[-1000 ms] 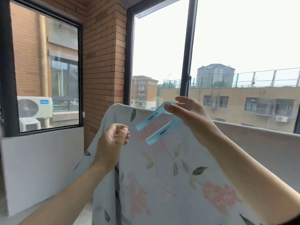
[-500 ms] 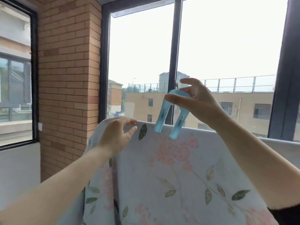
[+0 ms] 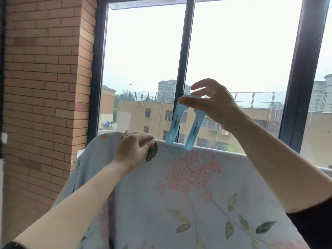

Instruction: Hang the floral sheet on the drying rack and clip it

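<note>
lowered, clip [image 3: 186, 123] in right hand [image 3: 213, 103] touches sheet [image 3: 179, 194]; left hand [image 3: 133, 150] pinches its edge

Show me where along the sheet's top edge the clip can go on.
Free: the top edge of the floral sheet between the left hand and right forearm, under the blue clip held by the right hand. Crowded: the left end, where fingers pinch the fold.

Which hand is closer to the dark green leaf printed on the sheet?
Left. The left hand pinches the floral sheet right beside the dark leaf; the right hand is higher up, holding the blue clip.
</note>
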`<state>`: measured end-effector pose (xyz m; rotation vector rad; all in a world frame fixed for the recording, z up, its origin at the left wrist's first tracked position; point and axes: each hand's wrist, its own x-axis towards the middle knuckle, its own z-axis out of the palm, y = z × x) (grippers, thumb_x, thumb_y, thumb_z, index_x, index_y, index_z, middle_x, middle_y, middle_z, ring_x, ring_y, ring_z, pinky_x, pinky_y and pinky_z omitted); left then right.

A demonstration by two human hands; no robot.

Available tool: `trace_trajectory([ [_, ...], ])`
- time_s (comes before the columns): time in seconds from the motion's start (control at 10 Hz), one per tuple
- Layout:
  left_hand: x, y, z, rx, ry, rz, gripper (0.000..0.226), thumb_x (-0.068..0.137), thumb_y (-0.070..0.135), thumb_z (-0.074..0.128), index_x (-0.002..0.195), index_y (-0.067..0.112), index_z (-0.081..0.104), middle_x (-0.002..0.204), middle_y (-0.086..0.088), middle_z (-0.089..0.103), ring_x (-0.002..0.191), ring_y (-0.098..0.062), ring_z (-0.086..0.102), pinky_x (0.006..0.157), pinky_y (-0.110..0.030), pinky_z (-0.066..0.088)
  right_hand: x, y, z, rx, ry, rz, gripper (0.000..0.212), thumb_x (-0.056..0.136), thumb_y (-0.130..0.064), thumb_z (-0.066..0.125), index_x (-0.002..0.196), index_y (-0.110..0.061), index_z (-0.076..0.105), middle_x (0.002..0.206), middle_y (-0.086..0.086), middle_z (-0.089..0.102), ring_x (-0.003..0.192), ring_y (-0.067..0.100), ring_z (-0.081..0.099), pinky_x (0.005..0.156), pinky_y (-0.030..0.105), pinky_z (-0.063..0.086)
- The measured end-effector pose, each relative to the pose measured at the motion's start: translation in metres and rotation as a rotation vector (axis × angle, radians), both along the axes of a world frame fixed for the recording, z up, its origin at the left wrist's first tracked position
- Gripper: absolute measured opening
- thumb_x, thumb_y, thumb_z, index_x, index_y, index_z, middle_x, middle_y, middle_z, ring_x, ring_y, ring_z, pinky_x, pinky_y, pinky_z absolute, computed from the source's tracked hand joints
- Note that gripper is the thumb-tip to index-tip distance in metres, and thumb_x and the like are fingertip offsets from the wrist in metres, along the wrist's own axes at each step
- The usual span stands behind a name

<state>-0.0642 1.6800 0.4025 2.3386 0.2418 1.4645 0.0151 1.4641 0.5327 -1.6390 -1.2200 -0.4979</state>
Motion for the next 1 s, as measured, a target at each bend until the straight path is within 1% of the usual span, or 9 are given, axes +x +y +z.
trace_trajectory([
  [0.1,0.002,-0.001,-0.001,-0.002,-0.017,-0.005,0.018,0.089,0.025,0.065,0.104,0.020,0.073,0.104,0.002,0.071,0.094,-0.007,0.044,0.106,-0.049,0.033,0.003,0.012,0.005,0.028,-0.089,-0.024,0.048,0.061,-0.051,0.083,0.094,-0.021,0.064,0.097,-0.009,0.068,0.094,0.009,0.064,0.080,0.031,0.053],
  [0.3,0.002,-0.002,-0.003,0.007,-0.040,0.008,0.017,0.089,0.024,0.064,0.104,0.020,0.073,0.105,0.001,0.070,0.095,-0.009,0.041,0.106,-0.050,0.032,0.012,0.032,0.004,-0.076,-0.164,0.002,0.038,0.063,-0.047,0.083,0.079,-0.021,0.060,0.086,-0.011,0.064,0.088,0.009,0.061,0.079,0.024,0.049],
  [0.4,0.002,-0.001,-0.004,0.016,-0.054,0.008,0.016,0.089,0.023,0.065,0.102,0.021,0.074,0.103,0.001,0.071,0.094,-0.009,0.042,0.105,-0.050,0.032,0.018,0.042,-0.008,-0.147,-0.130,0.032,0.032,0.066,-0.040,0.082,0.072,-0.023,0.056,0.084,-0.008,0.063,0.088,0.009,0.059,0.074,0.021,0.044],
  [0.5,0.002,-0.001,-0.005,0.020,-0.073,0.002,0.015,0.088,0.022,0.065,0.100,0.020,0.074,0.100,0.001,0.071,0.091,-0.009,0.044,0.105,-0.050,0.032,0.028,0.048,-0.019,-0.134,-0.076,0.064,0.034,0.063,-0.040,0.082,0.070,-0.021,0.056,0.088,0.004,0.067,0.094,0.022,0.062,0.077,0.029,0.047],
  [0.6,0.002,0.000,-0.004,0.007,-0.068,0.000,0.015,0.088,0.022,0.065,0.101,0.021,0.074,0.100,0.001,0.070,0.092,-0.010,0.043,0.106,-0.050,0.032,0.031,0.047,-0.021,-0.095,-0.032,0.080,0.034,0.063,-0.040,0.082,0.069,-0.019,0.055,0.094,0.015,0.067,0.100,0.029,0.062,0.076,0.025,0.047],
  [0.7,0.003,-0.001,-0.004,0.012,-0.070,0.005,0.015,0.089,0.023,0.065,0.101,0.020,0.074,0.100,0.001,0.071,0.091,-0.010,0.043,0.106,-0.050,0.032,0.033,0.045,-0.021,-0.159,-0.008,0.084,0.033,0.067,-0.042,0.080,0.076,-0.018,0.060,0.093,0.004,0.067,0.095,0.020,0.063,0.072,0.023,0.048],
  [0.8,0.005,0.001,-0.006,0.001,-0.067,0.008,0.016,0.089,0.024,0.065,0.102,0.020,0.073,0.101,0.001,0.071,0.094,-0.013,0.045,0.105,-0.049,0.033,0.036,0.044,-0.026,-0.254,0.024,0.083,0.051,0.066,-0.056,0.075,0.095,-0.016,0.063,0.098,-0.001,0.067,0.095,0.013,0.063,0.076,0.026,0.050],
  [0.9,0.007,-0.001,-0.007,0.021,-0.085,-0.004,0.015,0.088,0.024,0.065,0.101,0.021,0.074,0.100,0.001,0.071,0.099,-0.019,0.052,0.105,-0.050,0.032,0.037,0.040,-0.030,-0.273,0.031,0.061,0.063,0.066,-0.064,0.068,0.110,-0.020,0.060,0.111,-0.003,0.065,0.103,0.011,0.061,0.088,0.031,0.049],
  [1.0,0.006,-0.002,-0.009,-0.001,-0.066,-0.002,0.019,0.088,0.023,0.066,0.105,0.019,0.073,0.106,0.001,0.070,0.099,-0.014,0.047,0.108,-0.048,0.031,0.030,0.035,-0.037,-0.207,0.002,-0.012,0.078,0.065,-0.068,0.063,0.128,-0.023,0.051,0.135,-0.002,0.054,0.122,0.012,0.051,0.102,0.033,0.041],
])
